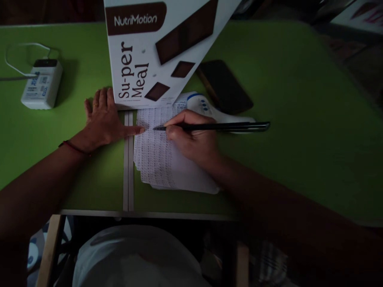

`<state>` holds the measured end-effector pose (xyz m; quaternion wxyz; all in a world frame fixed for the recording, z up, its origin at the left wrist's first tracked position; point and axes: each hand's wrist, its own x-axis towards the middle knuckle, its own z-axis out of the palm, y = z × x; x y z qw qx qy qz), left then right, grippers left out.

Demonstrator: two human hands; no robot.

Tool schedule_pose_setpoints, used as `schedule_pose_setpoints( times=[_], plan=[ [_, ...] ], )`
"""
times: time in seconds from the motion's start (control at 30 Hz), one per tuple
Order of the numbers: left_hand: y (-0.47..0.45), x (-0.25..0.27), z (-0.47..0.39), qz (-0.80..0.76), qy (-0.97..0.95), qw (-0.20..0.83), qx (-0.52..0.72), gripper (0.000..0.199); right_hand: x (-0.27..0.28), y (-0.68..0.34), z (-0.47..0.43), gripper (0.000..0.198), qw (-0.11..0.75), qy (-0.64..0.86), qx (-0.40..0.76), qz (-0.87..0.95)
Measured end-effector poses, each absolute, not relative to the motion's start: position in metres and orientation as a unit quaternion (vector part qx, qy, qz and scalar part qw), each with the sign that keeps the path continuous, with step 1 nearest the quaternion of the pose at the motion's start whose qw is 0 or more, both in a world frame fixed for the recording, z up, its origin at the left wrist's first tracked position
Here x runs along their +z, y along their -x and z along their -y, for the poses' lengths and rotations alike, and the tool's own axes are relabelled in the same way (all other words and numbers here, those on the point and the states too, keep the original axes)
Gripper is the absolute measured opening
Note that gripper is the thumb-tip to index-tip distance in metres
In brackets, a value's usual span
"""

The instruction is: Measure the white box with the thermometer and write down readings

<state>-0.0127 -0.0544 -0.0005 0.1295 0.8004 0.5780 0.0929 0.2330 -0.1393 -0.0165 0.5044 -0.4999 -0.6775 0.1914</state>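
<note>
Sheets of paper (155,163) covered in rows of small handwriting lie stacked on the green table, their right part blank. My right hand (194,135) is closed around a black pen (227,126), whose tip points left and meets the written area. Flat on the table to the left, my left hand (104,119) has its fingers stretched out and its thumb reaching over the paper's left edge. Its fingertips are beside the lower left corner of a white box (131,67) marked "NutriMotion Su-per Meal". The box stands at the top of the paper.
A white device with blue dots (194,104) lies partly under my right hand. Behind it rests a dark phone (226,85). A white adapter block (42,85) with cables sits at the left. A metal seam (128,171) crosses the green table (299,99).
</note>
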Motion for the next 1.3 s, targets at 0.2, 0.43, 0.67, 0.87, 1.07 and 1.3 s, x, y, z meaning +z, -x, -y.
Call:
schedule_pose_setpoints(
  times=[0.2,0.43,0.67,0.87,1.07,1.3],
  plan=[
    [0.012,0.003,0.057,-0.59,-0.794,0.122,0.079,0.16,-0.018,-0.236,0.138,0.015,0.471,0.517,0.19,0.689],
    [0.011,0.004,0.057,-0.59,-0.796,0.118,0.071,0.162,-0.019,-0.236,0.14,0.015,0.489,0.503,0.189,0.687],
    [0.009,0.007,0.059,-0.593,-0.789,0.136,0.08,0.161,-0.019,-0.236,0.139,0.013,0.5,0.513,0.18,0.674],
    [0.01,0.005,0.06,-0.587,-0.791,0.136,0.1,0.161,-0.021,-0.235,0.139,0.016,0.494,0.536,0.17,0.663],
    [0.006,0.011,0.061,-0.601,-0.783,0.139,0.077,0.163,-0.019,-0.234,0.14,0.017,0.494,0.533,0.172,0.666],
    [0.01,0.008,0.06,-0.589,-0.786,0.155,0.104,0.161,-0.019,-0.237,0.14,0.019,0.506,0.511,0.208,0.663]
  ],
)
